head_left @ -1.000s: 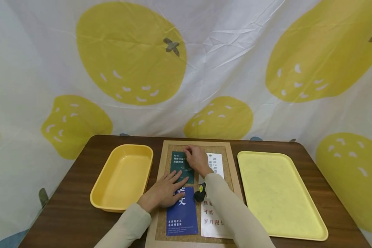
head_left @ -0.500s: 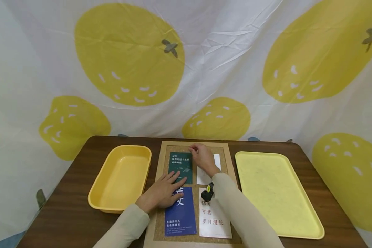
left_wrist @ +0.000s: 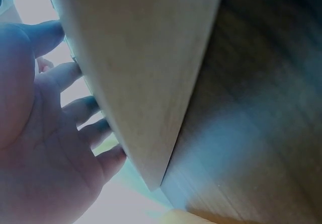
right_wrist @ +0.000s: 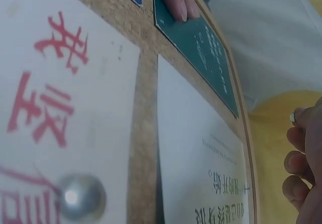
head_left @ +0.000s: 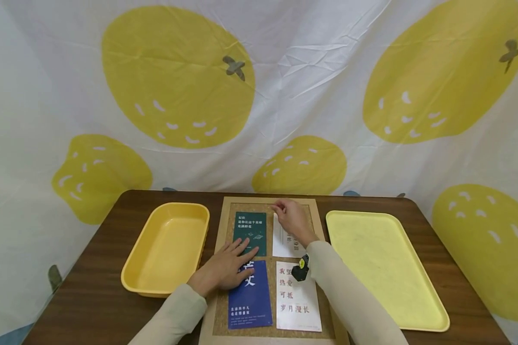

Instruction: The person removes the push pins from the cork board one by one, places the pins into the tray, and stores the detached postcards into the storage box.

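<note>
My left hand (head_left: 226, 266) lies with fingers spread across the blue card (head_left: 250, 309) and the lower edge of the green card (head_left: 249, 225). These cards lie on a wood-framed cork board (head_left: 250, 208). My right hand (head_left: 294, 220) is over the top of the upper white card (head_left: 281, 242), fingers curled, thumb and forefinger together. Between their tips, the right wrist view shows a small pale shiny thing (right_wrist: 293, 117), its kind too small to tell. Below is a white card with red characters (head_left: 298, 318), partly covered by the black device on my right wrist.
A deep yellow-orange tray (head_left: 127, 273) stands left of the board and a shallow pale yellow tray (head_left: 444, 321) right of it, on the dark wooden table (head_left: 95, 306). A shiny round metal dome (right_wrist: 80, 196) overlaps the red-lettered card. A lemon-print cloth (head_left: 280, 96) hangs behind.
My right hand has moved right, from the green card's top right corner to the upper white card's top. My left hand keeps its place on the cards. The view shifts slightly.
</note>
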A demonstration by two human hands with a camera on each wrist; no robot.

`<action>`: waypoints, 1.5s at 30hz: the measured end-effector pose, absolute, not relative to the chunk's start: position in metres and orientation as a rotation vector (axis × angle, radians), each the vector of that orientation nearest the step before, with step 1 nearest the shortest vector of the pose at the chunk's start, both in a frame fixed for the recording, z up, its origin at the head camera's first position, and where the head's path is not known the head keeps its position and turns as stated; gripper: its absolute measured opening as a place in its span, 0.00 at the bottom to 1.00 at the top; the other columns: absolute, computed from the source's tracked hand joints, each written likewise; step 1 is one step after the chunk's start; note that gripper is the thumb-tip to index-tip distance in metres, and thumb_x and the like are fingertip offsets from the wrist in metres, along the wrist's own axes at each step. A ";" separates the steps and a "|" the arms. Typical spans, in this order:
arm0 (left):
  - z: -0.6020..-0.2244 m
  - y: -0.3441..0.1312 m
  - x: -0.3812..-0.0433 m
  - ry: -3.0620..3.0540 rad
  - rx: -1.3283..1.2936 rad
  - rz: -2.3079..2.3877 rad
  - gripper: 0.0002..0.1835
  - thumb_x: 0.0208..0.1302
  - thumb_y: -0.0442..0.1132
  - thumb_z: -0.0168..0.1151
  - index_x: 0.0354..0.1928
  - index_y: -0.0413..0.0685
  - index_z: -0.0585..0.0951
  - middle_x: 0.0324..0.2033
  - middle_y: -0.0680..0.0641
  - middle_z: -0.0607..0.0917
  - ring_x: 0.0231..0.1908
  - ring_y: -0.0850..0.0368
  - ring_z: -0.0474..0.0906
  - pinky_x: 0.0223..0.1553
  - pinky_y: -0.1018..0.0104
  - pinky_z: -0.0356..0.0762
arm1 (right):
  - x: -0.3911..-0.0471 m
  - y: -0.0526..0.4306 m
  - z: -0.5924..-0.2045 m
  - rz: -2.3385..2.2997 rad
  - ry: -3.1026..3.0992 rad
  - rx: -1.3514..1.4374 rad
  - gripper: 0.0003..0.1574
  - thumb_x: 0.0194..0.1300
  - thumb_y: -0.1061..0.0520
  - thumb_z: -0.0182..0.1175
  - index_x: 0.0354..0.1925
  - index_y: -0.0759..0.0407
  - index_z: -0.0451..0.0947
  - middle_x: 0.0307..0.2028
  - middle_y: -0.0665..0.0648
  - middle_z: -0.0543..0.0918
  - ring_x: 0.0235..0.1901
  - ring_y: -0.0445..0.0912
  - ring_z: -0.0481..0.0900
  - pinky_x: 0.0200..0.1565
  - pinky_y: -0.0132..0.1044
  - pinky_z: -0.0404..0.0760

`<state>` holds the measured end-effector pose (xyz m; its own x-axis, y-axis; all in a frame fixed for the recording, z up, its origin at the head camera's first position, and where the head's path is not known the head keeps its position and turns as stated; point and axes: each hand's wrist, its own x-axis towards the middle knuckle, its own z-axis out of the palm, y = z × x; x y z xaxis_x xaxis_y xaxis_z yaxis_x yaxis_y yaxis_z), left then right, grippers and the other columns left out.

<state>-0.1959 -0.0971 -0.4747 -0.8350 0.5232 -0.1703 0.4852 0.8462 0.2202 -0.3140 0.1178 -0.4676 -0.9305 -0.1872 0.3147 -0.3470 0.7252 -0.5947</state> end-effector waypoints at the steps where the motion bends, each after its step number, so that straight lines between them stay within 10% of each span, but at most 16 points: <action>1: -0.475 -0.097 -0.196 2.800 0.776 0.245 0.32 0.75 0.59 0.47 0.76 0.59 0.61 0.76 0.44 0.56 0.76 0.43 0.48 0.75 0.45 0.48 | -0.314 0.120 -0.467 1.000 -2.693 0.422 0.09 0.71 0.57 0.60 0.40 0.60 0.85 0.30 0.53 0.84 0.28 0.44 0.77 0.31 0.36 0.76; 45: -0.473 -0.098 -0.195 2.770 0.779 0.322 0.32 0.75 0.58 0.48 0.76 0.57 0.61 0.76 0.44 0.56 0.76 0.42 0.48 0.74 0.44 0.48 | -0.292 0.255 -0.480 0.874 -2.703 0.240 0.08 0.69 0.58 0.61 0.38 0.62 0.84 0.32 0.58 0.85 0.24 0.45 0.72 0.29 0.39 0.71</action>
